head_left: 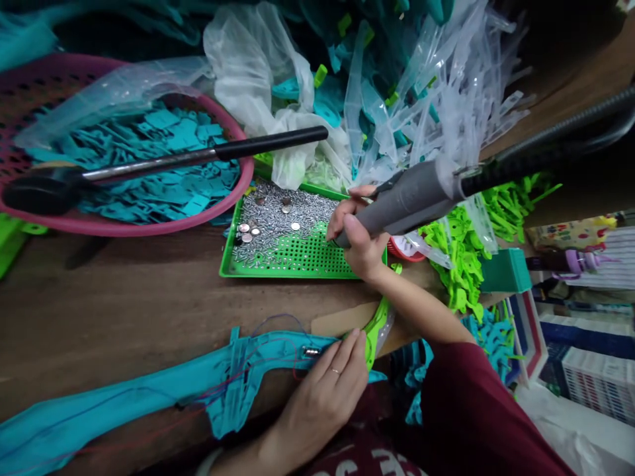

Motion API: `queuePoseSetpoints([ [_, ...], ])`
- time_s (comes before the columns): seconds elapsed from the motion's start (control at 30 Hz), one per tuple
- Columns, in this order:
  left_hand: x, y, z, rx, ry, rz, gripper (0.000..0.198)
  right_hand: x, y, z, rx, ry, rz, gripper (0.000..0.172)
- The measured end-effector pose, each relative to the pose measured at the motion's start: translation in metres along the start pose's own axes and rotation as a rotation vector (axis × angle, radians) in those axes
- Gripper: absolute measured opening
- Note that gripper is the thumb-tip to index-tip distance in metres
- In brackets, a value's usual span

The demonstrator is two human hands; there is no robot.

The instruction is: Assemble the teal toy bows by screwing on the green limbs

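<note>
My right hand (360,241) is closed around a grey electric screwdriver (411,195), its tip down over the green perforated tray (297,261) that holds a heap of small silver screws (288,211) and a few round button cells (247,231). My left hand (322,396), a ring on one finger, presses flat with fingers together on a long teal plastic piece (149,390) with thin red and blue wires, lying along the table's near edge. A green plastic part (376,328) sits at its right end, beside my fingertips.
A pink basket (149,225) of teal parts stands at the back left, a black-handled hammer (163,162) resting across it. Clear plastic bags (436,86) pile up behind the tray. Loose green parts (461,258) lie to the right. Shelving with boxes (585,317) is at far right.
</note>
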State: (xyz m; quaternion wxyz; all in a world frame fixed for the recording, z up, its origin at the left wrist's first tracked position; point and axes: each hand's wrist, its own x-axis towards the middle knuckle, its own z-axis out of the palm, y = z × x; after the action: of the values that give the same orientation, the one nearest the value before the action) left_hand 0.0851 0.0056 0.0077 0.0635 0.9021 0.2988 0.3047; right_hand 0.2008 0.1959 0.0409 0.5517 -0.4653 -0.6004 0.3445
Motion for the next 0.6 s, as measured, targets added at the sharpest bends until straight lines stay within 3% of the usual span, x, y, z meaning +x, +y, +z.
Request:
queuePoseSetpoints([
  [0.1,-0.009,0.001,-0.004,-0.019,0.026,0.030,0.043,-0.006,-0.035,-0.027,0.058,0.118,-0.106,0.037],
  [0.23,-0.022,-0.001,-0.009,-0.058,0.054,0.068,0.043,-0.031,-0.065,-0.081,-0.038,0.405,-0.177,0.025],
  [0.37,-0.025,-0.005,-0.013,-0.081,-0.008,0.113,0.043,-0.062,-0.041,-0.117,-0.201,0.521,-0.023,0.033],
  [0.47,-0.024,-0.005,-0.016,-0.079,-0.065,0.124,0.043,-0.075,-0.017,-0.124,-0.204,0.480,0.031,0.037],
  [0.6,-0.022,-0.004,-0.020,-0.090,-0.093,0.109,0.043,-0.079,-0.006,-0.125,-0.171,0.397,0.020,0.037],
])
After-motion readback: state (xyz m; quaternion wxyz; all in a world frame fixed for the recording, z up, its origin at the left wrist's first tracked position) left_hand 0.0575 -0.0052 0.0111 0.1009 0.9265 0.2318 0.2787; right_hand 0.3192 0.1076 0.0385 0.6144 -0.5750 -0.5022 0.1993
